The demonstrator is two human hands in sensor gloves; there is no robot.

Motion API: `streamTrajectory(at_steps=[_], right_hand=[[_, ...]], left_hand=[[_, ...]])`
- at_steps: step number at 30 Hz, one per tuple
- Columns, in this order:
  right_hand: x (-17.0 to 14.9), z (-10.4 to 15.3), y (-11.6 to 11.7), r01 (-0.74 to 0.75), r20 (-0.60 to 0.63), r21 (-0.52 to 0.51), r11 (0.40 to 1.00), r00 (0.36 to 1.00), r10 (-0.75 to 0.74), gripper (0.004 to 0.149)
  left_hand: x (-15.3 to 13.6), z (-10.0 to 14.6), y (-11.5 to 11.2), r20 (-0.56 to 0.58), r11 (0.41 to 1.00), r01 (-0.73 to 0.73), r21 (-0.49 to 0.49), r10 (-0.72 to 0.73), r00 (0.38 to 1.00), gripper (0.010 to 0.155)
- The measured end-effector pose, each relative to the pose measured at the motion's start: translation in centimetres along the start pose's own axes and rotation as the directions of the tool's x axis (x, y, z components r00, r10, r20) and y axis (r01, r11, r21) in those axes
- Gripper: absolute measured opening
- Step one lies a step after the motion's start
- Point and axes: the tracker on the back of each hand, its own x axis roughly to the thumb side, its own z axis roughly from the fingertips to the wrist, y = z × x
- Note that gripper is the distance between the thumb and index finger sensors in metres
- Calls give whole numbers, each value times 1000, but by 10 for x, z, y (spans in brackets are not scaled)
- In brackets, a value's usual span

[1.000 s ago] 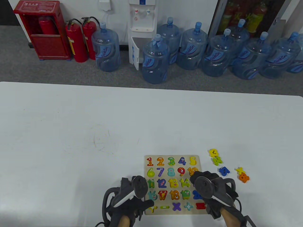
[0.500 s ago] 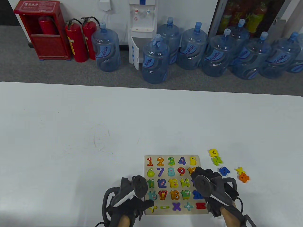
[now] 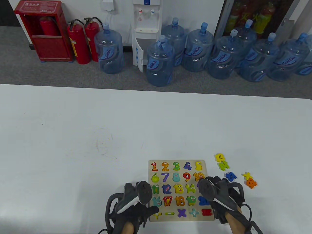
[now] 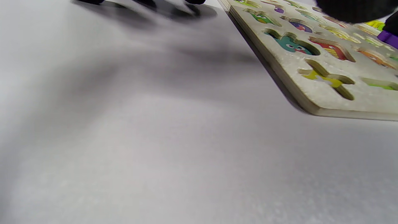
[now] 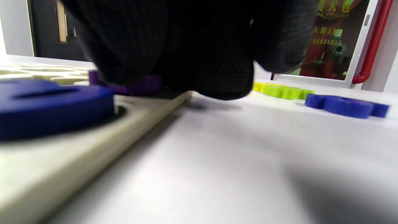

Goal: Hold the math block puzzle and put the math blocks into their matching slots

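Note:
The wooden puzzle board (image 3: 170, 218) lies flat near the table's front edge, most slots filled with coloured numbers and signs. My left hand (image 3: 149, 210) holds its front left corner, thumb (image 4: 351, 9) on top of the board (image 4: 323, 107). My right hand (image 3: 210, 181) is at the board's right edge. In the right wrist view its fingers (image 5: 186, 62) press down on a purple block (image 5: 140, 86) at the board's rim (image 5: 93, 146), behind a dark blue block (image 5: 46, 102) seated in its slot. The tracker hides the purple block in the table view.
Loose blocks lie on the table right of the board: yellow (image 3: 219, 157), green (image 3: 223, 165), blue (image 3: 231, 176), a yellow cross (image 3: 246, 174) and orange (image 3: 251, 183). The green (image 5: 286, 92) and blue (image 5: 345, 106) ones show in the right wrist view. Water bottles stand beyond the table.
My right hand has drawn back a little toward the front right, uncovering the orange 10 on the board. The left hand and the board have not moved.

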Motion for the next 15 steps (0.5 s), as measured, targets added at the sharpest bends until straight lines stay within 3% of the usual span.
streamTrajectory(at_steps=[5,9,15], right_hand=[[3,2,-1,-34,22,-14,999,999,34,59],[3,0,2,-25,33,29,999,999,24,54],[3,0,1,-15,21,-11,1000,1000,16,47]], left_hand=[[0,0,0,1,1000,0,1,0,1000,89],[0,0,0,2,1000,-2,-1,2,1000,89],[0,0,0,1,1000,-1,-2,1,1000,89]])
